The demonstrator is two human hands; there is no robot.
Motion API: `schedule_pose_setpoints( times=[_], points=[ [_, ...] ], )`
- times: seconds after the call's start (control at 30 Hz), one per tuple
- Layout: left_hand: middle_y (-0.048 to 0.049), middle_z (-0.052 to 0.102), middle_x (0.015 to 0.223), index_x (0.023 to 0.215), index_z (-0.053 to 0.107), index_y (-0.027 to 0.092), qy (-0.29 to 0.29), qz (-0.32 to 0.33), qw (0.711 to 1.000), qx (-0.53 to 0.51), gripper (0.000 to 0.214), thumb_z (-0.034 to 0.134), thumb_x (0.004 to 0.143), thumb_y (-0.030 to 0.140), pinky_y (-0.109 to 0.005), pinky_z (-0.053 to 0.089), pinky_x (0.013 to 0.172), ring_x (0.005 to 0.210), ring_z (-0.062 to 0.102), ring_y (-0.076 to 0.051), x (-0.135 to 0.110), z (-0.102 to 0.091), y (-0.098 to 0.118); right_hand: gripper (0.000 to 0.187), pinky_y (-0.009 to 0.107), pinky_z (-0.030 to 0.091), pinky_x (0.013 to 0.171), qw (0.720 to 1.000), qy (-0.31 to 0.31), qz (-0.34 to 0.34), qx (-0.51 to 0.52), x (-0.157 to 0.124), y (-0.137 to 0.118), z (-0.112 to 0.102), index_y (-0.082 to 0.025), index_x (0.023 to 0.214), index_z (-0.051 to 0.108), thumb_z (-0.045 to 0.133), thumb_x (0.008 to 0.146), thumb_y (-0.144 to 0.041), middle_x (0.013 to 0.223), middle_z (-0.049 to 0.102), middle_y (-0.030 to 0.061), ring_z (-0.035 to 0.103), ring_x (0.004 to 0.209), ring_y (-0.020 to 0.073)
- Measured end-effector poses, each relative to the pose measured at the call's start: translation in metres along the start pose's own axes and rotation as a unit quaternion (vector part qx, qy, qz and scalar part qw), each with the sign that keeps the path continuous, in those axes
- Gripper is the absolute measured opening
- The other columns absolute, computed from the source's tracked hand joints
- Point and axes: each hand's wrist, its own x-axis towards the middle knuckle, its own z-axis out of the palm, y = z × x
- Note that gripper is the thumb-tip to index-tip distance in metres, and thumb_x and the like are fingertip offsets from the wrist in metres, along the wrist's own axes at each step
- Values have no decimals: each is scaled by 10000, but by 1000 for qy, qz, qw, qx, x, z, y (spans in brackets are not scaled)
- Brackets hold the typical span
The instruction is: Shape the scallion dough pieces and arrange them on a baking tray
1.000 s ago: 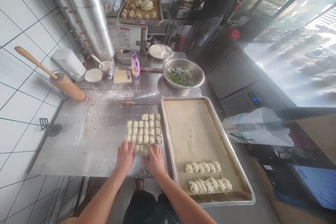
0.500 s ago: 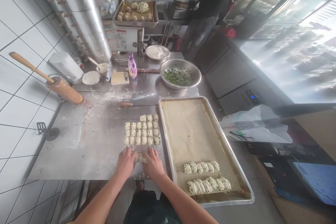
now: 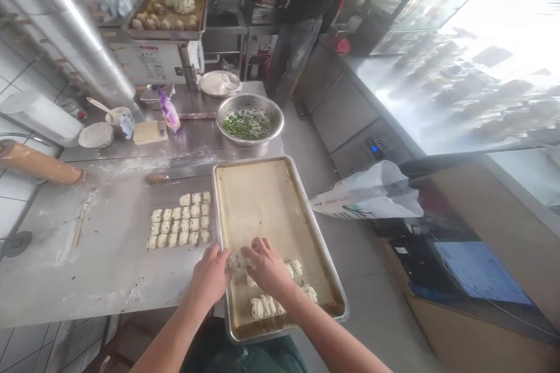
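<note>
Between my two hands, low over the tray, is a short row of pale, ridged scallion dough pieces (image 3: 237,261). My left hand (image 3: 213,273) closes on its left end, by the tray's left rim. At the other end my right hand (image 3: 265,268) has its fingers curled round the dough, hiding part of it. The metal baking tray (image 3: 315,227) is lined with brown paper. Two rows of dough pieces lie near its front: a front row (image 3: 263,306) and a row behind it (image 3: 294,268), both partly covered by my right hand and forearm. More cut dough pieces (image 3: 179,226) stand in rows on the steel table.
A steel bowl of chopped greens (image 3: 249,122) stands behind the tray. A wide-bladed knife (image 3: 188,167) lies behind the cut pieces. Farther left are a rolling pin (image 3: 39,163) and a thin stick (image 3: 81,222). A plastic bag (image 3: 371,192) is at the right. Another person (image 3: 301,29) stands at the back.
Both hands have lifted the row of dough pieces from the table and carried it right, over the tray. The camera view has turned to the right.
</note>
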Motion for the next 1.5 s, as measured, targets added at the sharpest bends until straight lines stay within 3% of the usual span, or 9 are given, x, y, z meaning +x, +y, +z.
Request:
schedule_pose_setpoints(
  times=[0.2,0.4,0.5,0.6,0.73,0.87,1.0,1.1,1.5],
  points=[
    [-110,664,1120,1219,669,261,-30,34,997,55,377,639,853,178,-342,527,820,1062,670,-270,68,61,92,506,319,545,874,999,-16,39,0,-17,106,-15,-322,1178,711,679,743,-65,1157,625,75,548,1142,261],
    [-175,617,1319,1419,582,226,-15,15,996,86,552,615,876,135,-390,530,906,1181,634,-318,60,74,102,788,460,547,1004,994,12,107,16,-37,128,-10,-298,1479,551,733,742,-87,1512,523,166,431,1432,382],
    [-146,610,1367,1444,556,247,28,-5,998,55,521,601,928,197,-376,530,952,1199,640,-289,27,64,72,678,602,479,1098,990,55,123,33,-49,106,-18,-203,1493,526,667,833,-135,1580,437,239,355,1493,446],
    [-116,635,1354,1399,582,248,80,-44,995,31,411,516,993,242,-368,538,964,1192,646,-257,-1,52,19,467,526,509,1111,988,93,90,82,-46,56,-8,-202,1380,591,558,916,-155,1438,569,188,540,1348,346],
    [-135,610,1395,1416,565,221,153,-88,980,92,453,502,970,175,-465,482,1083,1319,554,-304,-4,30,-55,506,375,559,1091,984,102,16,145,-7,-37,47,-238,1335,603,589,849,-101,1320,662,89,633,1237,238],
    [-135,600,1396,1417,568,233,161,-19,980,119,463,513,965,149,-503,396,1150,1381,467,-326,18,10,-100,622,487,492,1183,981,122,40,143,58,-101,116,-148,1508,460,520,890,-107,1508,546,184,490,1447,319],
    [-108,652,1245,1261,650,239,148,9,984,101,327,485,992,153,-483,424,1085,1246,539,-300,32,3,-125,559,615,467,1156,975,145,118,120,105,-123,160,-77,1527,405,375,970,-124,1484,524,275,496,1422,396],
    [-89,658,1205,1195,671,260,151,9,985,85,280,506,989,167,-457,447,1059,1190,571,-277,28,-2,-144,534,560,495,1137,974,153,127,112,116,-137,172,-104,1497,441,374,968,-130,1456,544,251,530,1388,364],
    [-130,568,1255,1350,605,278,148,-94,980,99,492,571,895,95,-454,478,931,1196,531,-322,4,-17,-216,585,508,507,1098,987,118,98,56,130,-150,161,-254,1446,554,657,872,-205,1454,504,157,482,1368,364]
  ],
)
